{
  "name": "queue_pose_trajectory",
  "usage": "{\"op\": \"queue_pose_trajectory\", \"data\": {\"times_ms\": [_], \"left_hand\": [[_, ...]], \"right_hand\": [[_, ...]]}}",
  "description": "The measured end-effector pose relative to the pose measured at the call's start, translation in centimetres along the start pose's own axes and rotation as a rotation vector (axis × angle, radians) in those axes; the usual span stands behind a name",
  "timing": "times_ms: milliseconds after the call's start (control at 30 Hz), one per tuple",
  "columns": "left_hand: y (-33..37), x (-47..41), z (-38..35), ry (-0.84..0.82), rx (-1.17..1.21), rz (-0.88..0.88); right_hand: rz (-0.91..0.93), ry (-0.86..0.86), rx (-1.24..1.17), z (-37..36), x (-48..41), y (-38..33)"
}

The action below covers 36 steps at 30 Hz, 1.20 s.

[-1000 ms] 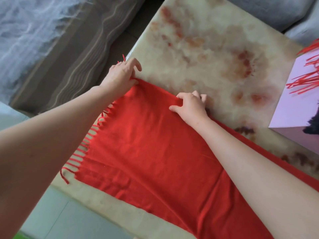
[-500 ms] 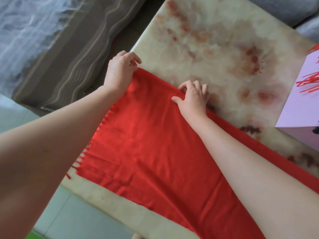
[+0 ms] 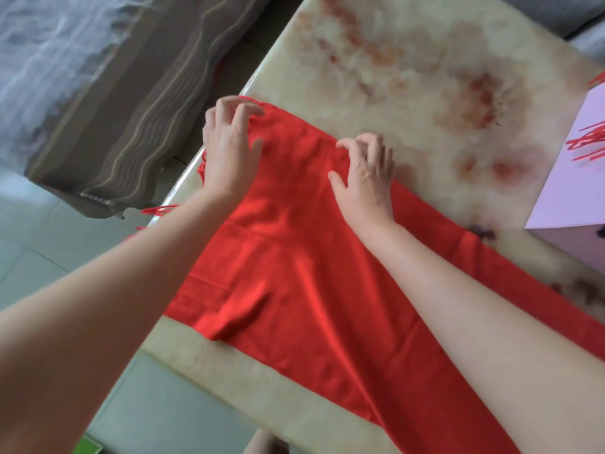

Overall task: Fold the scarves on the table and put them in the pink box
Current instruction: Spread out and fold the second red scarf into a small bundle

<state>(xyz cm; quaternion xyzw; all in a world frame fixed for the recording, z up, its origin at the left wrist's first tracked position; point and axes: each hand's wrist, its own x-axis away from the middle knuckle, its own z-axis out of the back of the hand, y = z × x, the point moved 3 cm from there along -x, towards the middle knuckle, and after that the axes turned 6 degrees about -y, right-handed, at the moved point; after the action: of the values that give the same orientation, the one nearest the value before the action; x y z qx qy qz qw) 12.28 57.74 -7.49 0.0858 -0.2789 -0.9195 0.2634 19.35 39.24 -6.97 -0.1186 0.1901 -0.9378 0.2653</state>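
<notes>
The red scarf (image 3: 294, 273) lies spread flat on the marbled bench (image 3: 425, 77), running from the bench's far left edge back toward the near right, where it passes under the right forearm. Its fringe (image 3: 157, 209) hangs off the left edge of the bench. The left grip (image 3: 229, 149) sits on the scarf's far left corner, palm down, fingers arched like a claw over the cloth and thumb stretched out toward the right. The picture is blurred there, so I cannot tell whether it pinches the corner or only rests on it. The right grip (image 3: 366, 178) is on the scarf's far edge, well apart from the left one. Its fingertips are curled at the hem and its thumb is splayed flat on the cloth, but I cannot tell whether it actually holds the edge. Both forearms reach in from the near side, bare and nearly straight. The pink box (image 3: 569, 198) stands at the right of the bench, apart from the scarf, with red fringe strands (image 3: 589, 142) draped over its top.
</notes>
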Motion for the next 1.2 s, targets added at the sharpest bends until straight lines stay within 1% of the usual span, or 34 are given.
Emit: {"op": "queue_pose_trajectory", "data": {"times_ms": [67,167,267,367,467,600,700,767,833,967,1067,1200], "left_hand": [[-0.1,3.4,0.0,-0.007,0.005,0.0],[-0.4,9.6,-0.4,-0.059,-0.016,0.042],[-1.0,15.0,-0.8,-0.1,-0.037,0.076],[-1.3,18.5,-0.9,-0.143,-0.06,0.101],[-0.7,20.9,-0.8,-0.143,-0.041,0.133],[1.7,24.7,-1.0,-0.162,0.03,0.14],[4.4,28.6,-2.6,-0.25,0.094,0.013],[6.1,31.3,-4.1,-0.333,0.1,-0.072],[7.3,33.2,-5.3,-0.394,0.096,-0.081],[8.8,34.2,-6.4,-0.359,0.051,-0.046],[9.0,34.4,-6.9,-0.335,0.019,-0.046],[8.5,34.4,-7.0,-0.359,-0.002,-0.04]], "right_hand": [[0.068,-0.018,-0.026,-0.7,3.7,-0.3],[0.169,-0.118,0.015,-2.5,10.4,-0.2],[0.243,-0.241,0.118,-4.1,15.7,0.4],[0.293,-0.324,0.219,-4.6,18.6,1.0],[0.262,-0.359,0.18,-3.5,20.7,2.0],[0.244,-0.378,0.08,-1.3,24.5,5.0],[0.299,-0.411,0.105,-0.5,28.4,7.6],[0.295,-0.433,0.116,-0.4,30.7,9.4],[0.282,-0.437,0.121,-0.1,32.5,10.9],[0.259,-0.391,0.139,0.4,34.4,12.8],[0.176,-0.346,0.13,0.9,34.8,13.7],[0.097,-0.298,0.123,1.3,35.3,14.7]]}}
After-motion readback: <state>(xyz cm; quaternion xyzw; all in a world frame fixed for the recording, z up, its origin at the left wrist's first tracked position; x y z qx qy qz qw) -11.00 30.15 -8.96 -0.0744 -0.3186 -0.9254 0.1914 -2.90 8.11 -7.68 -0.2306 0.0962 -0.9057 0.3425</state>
